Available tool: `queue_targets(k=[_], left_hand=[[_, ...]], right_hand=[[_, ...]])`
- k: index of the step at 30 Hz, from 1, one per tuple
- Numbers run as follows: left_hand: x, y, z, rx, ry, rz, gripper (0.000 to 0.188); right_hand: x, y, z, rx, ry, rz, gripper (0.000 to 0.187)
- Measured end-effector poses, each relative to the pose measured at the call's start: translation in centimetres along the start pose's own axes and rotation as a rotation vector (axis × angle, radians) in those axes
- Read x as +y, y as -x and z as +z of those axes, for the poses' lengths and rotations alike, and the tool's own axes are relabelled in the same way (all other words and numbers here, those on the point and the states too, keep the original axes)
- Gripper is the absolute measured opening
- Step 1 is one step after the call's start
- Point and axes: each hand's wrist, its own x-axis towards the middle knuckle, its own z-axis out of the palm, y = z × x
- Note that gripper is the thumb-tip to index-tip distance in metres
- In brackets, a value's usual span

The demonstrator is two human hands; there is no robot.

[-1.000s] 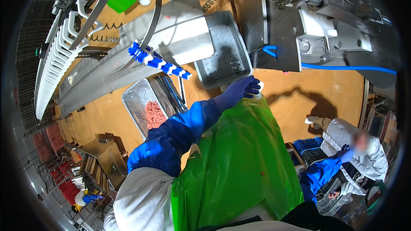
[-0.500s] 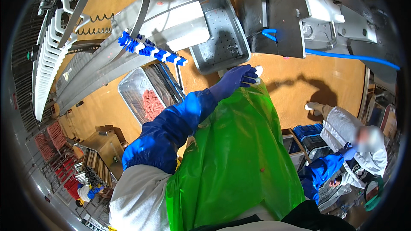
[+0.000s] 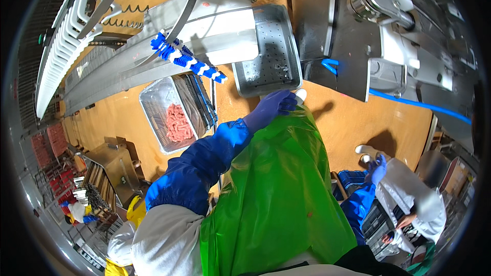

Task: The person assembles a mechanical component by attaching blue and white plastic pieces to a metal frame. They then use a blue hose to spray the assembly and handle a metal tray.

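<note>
My left hand (image 3: 272, 108), in a purple glove, hangs in front of my green plastic apron (image 3: 279, 184), just short of a grey perforated tub (image 3: 270, 53). Its fingers are curled together, and nothing shows in them. My right hand (image 3: 377, 169), gloved the same way, is raised off to the right with its fingers apart and holds nothing. Inside the tub there are only small wet specks. Left of my left forearm, a clear-lined crate (image 3: 153, 117) holds pink ground meat (image 3: 179, 123).
A metal chute (image 3: 204, 33) ends over the tub. Blue-and-white clips (image 3: 189, 61) hang on a curved bar beside it. Steel machinery (image 3: 353, 36) with a blue hose (image 3: 419, 104) stands at right. A co-worker (image 3: 409, 189) in a white coat is close on my right; others work at left.
My right hand has swung inward from near the co-worker and risen. My left hand has shifted slightly left and down in view. The co-worker's posture has changed, and the whole view has turned.
</note>
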Motion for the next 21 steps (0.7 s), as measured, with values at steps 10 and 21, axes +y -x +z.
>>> queue_targets(k=[10,21], left_hand=[[5.8,4.6,-1.7,0.568,-0.596,0.580,0.027],[29.3,0.9,-16.7,1.277,-1.718,0.760,0.040]], right_hand=[[0.0,2.3,16.5,-0.982,0.550,0.140,0.023],[-18.5,22.1,28.7,-1.373,0.726,-0.842,0.016]])
